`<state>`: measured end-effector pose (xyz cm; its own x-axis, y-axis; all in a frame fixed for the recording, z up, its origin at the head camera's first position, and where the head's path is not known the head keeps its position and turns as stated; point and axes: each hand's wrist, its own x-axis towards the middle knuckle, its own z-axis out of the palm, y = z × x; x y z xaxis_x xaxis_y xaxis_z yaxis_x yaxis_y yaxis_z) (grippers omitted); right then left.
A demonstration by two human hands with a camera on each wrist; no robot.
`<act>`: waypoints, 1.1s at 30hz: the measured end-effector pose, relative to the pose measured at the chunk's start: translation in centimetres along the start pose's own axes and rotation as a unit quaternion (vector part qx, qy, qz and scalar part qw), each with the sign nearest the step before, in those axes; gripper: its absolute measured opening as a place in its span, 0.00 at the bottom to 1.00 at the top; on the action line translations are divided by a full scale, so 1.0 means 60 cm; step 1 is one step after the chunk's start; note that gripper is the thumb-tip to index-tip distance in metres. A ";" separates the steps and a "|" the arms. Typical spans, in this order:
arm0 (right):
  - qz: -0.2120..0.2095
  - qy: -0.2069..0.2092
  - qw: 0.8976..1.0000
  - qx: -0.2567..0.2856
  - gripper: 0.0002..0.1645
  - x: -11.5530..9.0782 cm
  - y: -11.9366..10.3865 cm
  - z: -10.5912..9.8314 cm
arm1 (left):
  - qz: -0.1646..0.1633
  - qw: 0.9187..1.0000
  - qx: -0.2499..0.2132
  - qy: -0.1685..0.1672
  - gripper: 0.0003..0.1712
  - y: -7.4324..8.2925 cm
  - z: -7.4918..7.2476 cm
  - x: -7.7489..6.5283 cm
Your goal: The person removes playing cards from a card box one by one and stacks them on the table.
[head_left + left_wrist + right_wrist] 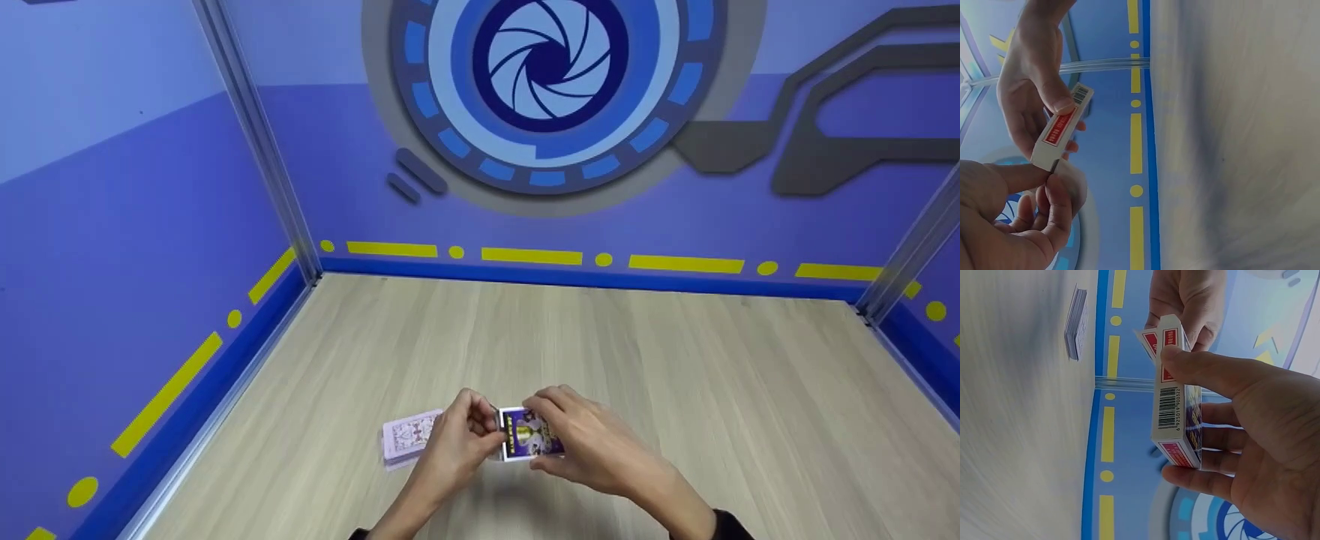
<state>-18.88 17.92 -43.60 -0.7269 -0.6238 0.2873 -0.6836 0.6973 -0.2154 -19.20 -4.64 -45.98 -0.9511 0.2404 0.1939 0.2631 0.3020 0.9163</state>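
Note:
A small playing-card box (525,435), with a purple and gold face and white edges, is held above the table. My right hand (600,442) grips its right end, thumb on the barcoded narrow side (1168,408) and fingers along the opposite side. At the other end my left hand (455,442) pinches a flap (1074,183) between thumb and fingers. The flap stands out from the box end. Left of the hands, a stack of playing cards (409,437) with pinkish patterned backs lies on the table, partly hidden by the left hand. The box's inside is hidden.
The light wood-grain table (600,360) is bordered by a blue and purple back wall (322,165) and side walls with yellow markings. Metal corner posts (259,142) stand at the back left and back right.

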 end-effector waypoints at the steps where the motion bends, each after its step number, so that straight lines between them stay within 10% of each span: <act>1: 0.001 -0.002 1.000 -0.002 0.40 0.000 0.000 0.000 | -0.006 1.000 -0.010 -0.003 0.20 0.000 0.000 -0.001; 33: 0.026 0.020 0.999 0.008 0.39 0.003 0.012 0.005 | -0.017 0.998 -0.037 0.047 0.24 0.015 -0.023 -0.003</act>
<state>-19.53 18.23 -43.98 -0.7580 -0.5729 0.3118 -0.6468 0.7219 -0.2459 -19.05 -5.70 -44.69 -0.9711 0.1420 0.1917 0.2215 0.2385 0.9455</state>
